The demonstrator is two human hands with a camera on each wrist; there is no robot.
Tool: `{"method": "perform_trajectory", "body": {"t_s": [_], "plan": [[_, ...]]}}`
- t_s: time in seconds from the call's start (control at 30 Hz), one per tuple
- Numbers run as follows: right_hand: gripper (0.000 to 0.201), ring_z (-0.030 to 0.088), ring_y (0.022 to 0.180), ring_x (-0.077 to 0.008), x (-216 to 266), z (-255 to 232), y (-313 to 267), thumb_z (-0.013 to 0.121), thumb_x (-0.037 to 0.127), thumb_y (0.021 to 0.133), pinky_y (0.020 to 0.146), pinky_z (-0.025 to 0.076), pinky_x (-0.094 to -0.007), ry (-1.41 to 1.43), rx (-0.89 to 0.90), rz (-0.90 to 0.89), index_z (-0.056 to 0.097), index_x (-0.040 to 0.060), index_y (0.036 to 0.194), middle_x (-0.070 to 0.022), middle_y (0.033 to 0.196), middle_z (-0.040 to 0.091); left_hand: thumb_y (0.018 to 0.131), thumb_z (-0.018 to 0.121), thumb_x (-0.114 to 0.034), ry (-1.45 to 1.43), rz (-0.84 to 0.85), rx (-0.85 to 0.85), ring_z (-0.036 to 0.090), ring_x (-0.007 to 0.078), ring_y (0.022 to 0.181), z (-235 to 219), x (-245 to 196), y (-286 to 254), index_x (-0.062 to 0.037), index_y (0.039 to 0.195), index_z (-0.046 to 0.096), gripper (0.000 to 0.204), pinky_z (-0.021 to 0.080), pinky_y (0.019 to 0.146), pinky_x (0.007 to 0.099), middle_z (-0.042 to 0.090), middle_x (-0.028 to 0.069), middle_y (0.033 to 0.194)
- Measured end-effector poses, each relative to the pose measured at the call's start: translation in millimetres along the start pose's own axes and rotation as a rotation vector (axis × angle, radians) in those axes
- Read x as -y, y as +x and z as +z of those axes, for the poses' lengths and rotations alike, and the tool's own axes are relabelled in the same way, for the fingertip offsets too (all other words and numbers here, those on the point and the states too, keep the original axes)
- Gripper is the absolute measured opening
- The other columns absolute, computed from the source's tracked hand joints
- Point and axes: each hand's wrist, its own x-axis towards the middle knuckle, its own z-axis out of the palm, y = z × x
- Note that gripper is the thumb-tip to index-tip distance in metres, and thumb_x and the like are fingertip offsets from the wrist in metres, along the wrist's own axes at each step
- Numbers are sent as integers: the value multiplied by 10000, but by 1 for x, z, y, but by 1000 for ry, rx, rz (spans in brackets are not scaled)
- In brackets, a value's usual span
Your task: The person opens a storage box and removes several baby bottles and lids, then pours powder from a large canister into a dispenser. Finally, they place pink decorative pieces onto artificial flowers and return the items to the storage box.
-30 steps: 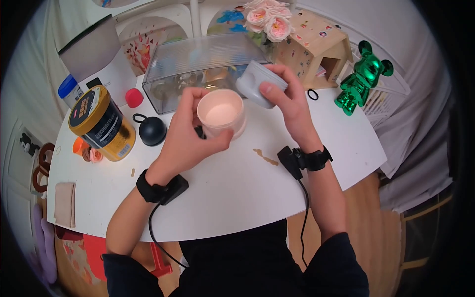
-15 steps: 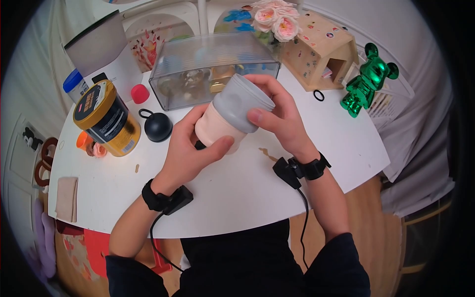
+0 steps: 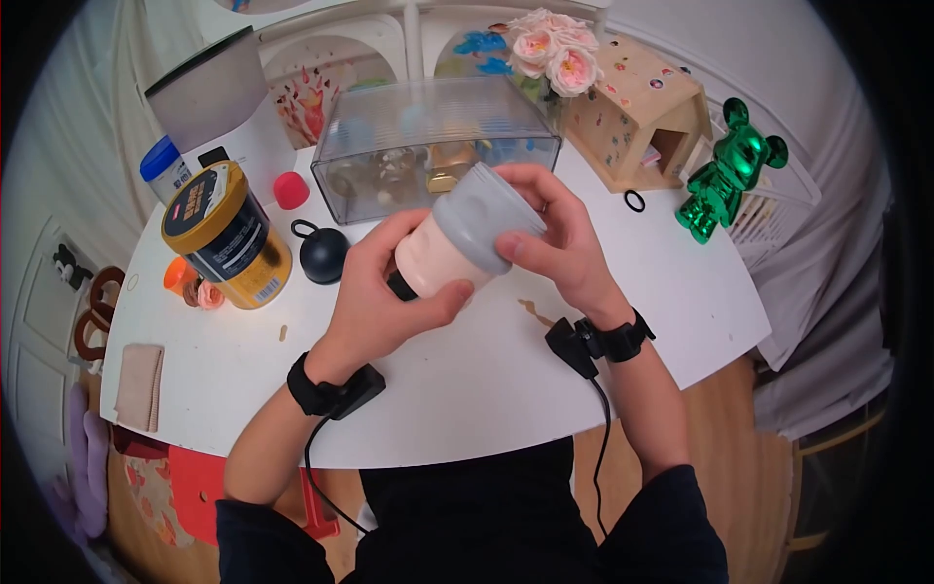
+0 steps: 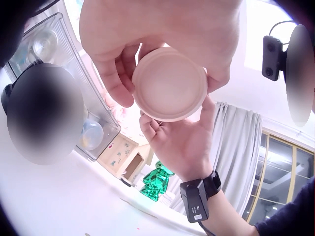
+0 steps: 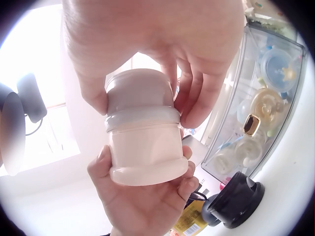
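My left hand [image 3: 381,292] grips a pale pink jar [image 3: 433,259] from the left, with its thumb across the front. From the right, my right hand [image 3: 559,238] holds a grey jar [image 3: 479,222], thumb in front and fingers behind. The grey jar sits end to end on the pink one, and the pair is tilted up to the right above the table. In the right wrist view the seam [image 5: 145,127] between them looks closed. The pink jar's round base [image 4: 170,84] faces the left wrist camera. A black cup [image 5: 234,199] stands below, mostly hidden by my left hand in the head view.
A black ball-shaped lid with a loop [image 3: 323,255] and a gold-lidded tub [image 3: 229,234] stand left. Behind are a clear storage box [image 3: 350,131], pink flowers [image 3: 555,54] and a wooden house [image 3: 642,107]. A green bear figure [image 3: 730,170] stands at right.
The grey jar was apart, to the right of the upright pink jar; my right hand brought it onto the pink jar's mouth. Both jars tilted together. The last half second shows little movement.
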Motion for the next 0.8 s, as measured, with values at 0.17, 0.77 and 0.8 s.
{"method": "perform_trajectory", "body": {"t_s": [0.17,0.77,0.8], "plan": [[665,687,1221,-151,-5,1,1,925,155,921,1047,557,-334,-21,-26,-2,564,29,1465,-83,1329,714,748,950,-208,319,153,-34,670,184,1187,-5,-1,3,-2,1431,656,772,515,1072,339,675,76,1269],[690,692,953,-129,-21,6,-1,900,355,965,821,550,-284,-205,-139,87,501,52,1440,-84,1112,722,663,972,-133,683,486,-150,673,314,1178,-5,2,7,-59,1409,686,803,557,1030,410,674,125,1281],[701,695,948,-138,-17,8,-1,892,382,968,813,547,-289,-225,-147,118,495,57,1446,-88,1092,728,666,974,-123,705,497,-149,671,318,1185,-5,2,7,-62,1413,686,803,560,1033,416,666,128,1299]]}}
